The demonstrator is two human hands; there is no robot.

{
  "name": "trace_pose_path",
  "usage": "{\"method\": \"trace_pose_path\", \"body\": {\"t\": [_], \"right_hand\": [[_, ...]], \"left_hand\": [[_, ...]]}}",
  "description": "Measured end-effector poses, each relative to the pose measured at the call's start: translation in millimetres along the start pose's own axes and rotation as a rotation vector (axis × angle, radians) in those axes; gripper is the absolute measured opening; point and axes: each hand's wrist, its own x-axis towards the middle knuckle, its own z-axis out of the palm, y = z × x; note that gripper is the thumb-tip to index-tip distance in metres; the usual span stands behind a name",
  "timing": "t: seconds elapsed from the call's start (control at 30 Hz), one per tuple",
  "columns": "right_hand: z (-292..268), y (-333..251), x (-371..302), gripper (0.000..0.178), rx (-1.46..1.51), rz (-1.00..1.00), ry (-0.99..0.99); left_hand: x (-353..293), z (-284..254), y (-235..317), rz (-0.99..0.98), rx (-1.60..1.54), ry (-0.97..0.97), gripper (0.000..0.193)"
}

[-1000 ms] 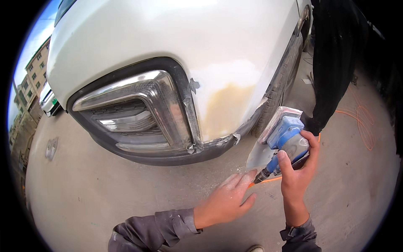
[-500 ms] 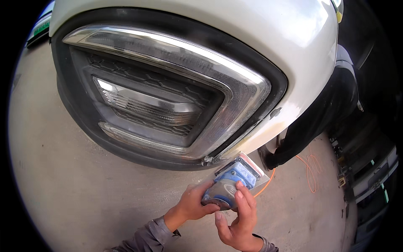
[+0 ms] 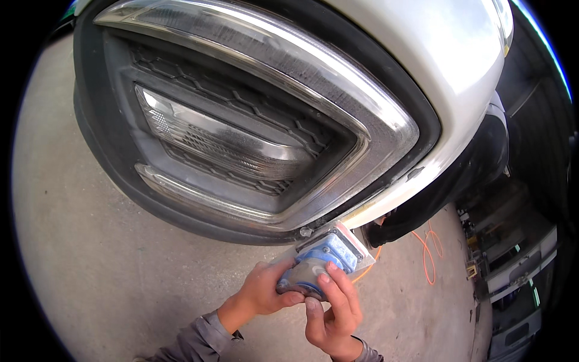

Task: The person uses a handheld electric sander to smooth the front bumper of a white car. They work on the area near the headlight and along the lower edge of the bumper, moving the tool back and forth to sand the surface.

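Observation:
A blue and grey air sander (image 3: 310, 271) with a flat rectangular pad is held between my two hands, below the corner of a white car bumper (image 3: 476, 78). My left hand (image 3: 262, 289) wraps round its left side, thumb along the lower end. My right hand (image 3: 338, 301) rests its fingertips on the right of the grey body, with the thumb at the lower end. The pad meets or lies very close to the bumper's lower edge, beside a yellowish bare patch (image 3: 365, 212); contact is hard to tell. Above the left hand is the chrome-framed lamp (image 3: 223, 136) in black trim.
A person in dark trousers (image 3: 443, 187) is close behind the bumper, at the right. An orange hose (image 3: 429, 259) lies looped on the concrete floor (image 3: 90, 241). Shelving and grey panels (image 3: 525, 259) stand along the right side.
The bumper and lamp look larger and sit higher and further right. The sander has shifted slightly left in view with both hands, and my right thumb has come in against its lower end.

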Motion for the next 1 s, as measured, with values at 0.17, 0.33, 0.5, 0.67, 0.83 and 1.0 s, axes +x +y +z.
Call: {"method": "trace_pose_path", "body": {"t": [0.17, 0.33, 0.5, 0.67, 0.83, 1.0], "right_hand": [[-3.5, -2.8, 10.5, 0.044, -0.008, -0.026, 0.021], [-8.2, -1.6, 12.6, 0.044, -0.075, -0.021, 0.034], [-14.2, -9.0, 22.0, 0.044, -0.068, 0.012, 0.091], [-18.0, -10.6, 27.9, 0.041, -0.054, 0.015, 0.105], [-17.0, 0.1, 21.8, 0.041, -0.014, -0.034, 0.032], [-22.9, -1.4, 35.7, 0.044, -0.018, -0.05, 0.15]], "left_hand": [[8.0, -1.8, 10.9, 0.019, -0.053, 0.008, 0.075], [10.6, -0.4, 19.4, 0.015, -0.07, 0.008, 0.073], [22.1, 1.9, 37.7, 0.041, -0.074, 0.008, 0.071], [22.4, 4.8, 37.5, 0.03, -0.054, -0.002, 0.071], [14.6, 9.0, 26.9, 0.025, -0.098, 0.031, 0.072], [29.6, 6.4, 47.8, 0.036, -0.016, 0.023, 0.074]]}}
